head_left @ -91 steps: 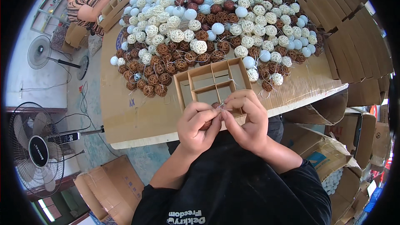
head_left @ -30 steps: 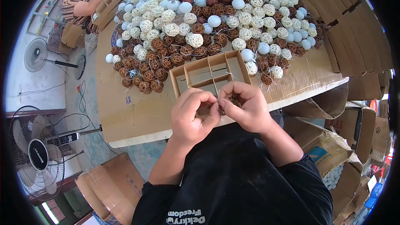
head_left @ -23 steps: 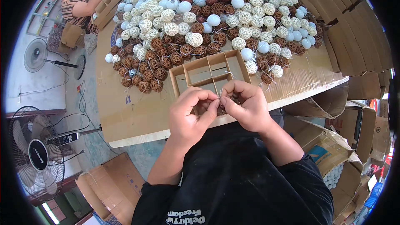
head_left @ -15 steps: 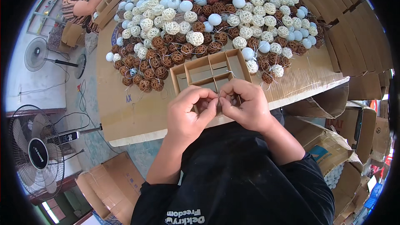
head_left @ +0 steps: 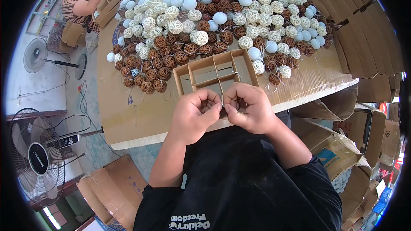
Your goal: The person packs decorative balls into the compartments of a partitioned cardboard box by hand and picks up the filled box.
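Observation:
My left hand (head_left: 193, 114) and my right hand (head_left: 251, 108) meet fingertip to fingertip at the table's front edge. Both are closed in a pinch, thumbs against forefingers. Whatever lies between the fingertips is too small and hidden to name. Just beyond them is a shallow cardboard box (head_left: 252, 69) split by dividers (head_left: 203, 82) into several compartments. My hands cover its near side. A thin pale string end (head_left: 238, 75) shows at a divider near my right hand.
Behind the box spreads a large heap of balls: brown woven ones (head_left: 164, 73), cream woven ones (head_left: 200, 37) and smooth white ones (head_left: 220, 18). Cardboard stacks (head_left: 368, 38) stand right. A fan (head_left: 39, 158) stands left; a co-worker (head_left: 81, 0) is at the far left.
The fingertips have shifted slightly and stay pinched together. My left hand has turned a little. The view has moved slightly; the box stays in place.

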Motion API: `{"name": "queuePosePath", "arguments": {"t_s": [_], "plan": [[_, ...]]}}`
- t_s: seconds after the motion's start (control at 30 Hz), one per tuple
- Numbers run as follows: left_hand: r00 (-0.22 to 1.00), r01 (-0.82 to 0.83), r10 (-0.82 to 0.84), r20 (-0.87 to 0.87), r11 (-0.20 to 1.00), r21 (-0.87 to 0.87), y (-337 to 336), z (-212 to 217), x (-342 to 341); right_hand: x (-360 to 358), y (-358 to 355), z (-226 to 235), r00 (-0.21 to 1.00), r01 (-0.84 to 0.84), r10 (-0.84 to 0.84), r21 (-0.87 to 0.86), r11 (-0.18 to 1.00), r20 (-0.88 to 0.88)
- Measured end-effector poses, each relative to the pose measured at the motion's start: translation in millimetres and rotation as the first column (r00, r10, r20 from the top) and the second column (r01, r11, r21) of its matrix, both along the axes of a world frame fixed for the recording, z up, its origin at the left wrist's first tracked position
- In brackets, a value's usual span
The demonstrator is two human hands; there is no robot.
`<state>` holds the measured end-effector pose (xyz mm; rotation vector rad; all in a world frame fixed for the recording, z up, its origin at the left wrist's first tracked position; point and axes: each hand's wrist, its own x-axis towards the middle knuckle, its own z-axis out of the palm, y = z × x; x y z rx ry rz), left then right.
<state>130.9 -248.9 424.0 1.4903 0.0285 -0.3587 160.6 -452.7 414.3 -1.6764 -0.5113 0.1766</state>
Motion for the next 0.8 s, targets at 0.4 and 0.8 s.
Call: {"name": "queuePosePath", "arguments": {"t_s": [0.4,0.8], "plan": [[0.991,-0.133,0.128,-0.034,0.970,-0.203,10,-16,3,4,-5,-10,0.999,0.000,-0.005,0.127,0.992,0.039],[0.991,-0.135,0.132,-0.030,0.965,-0.225,7,-12,-3,-11,13,-1,0.973,0.175,-0.180,0.042,0.984,0.146]]}}
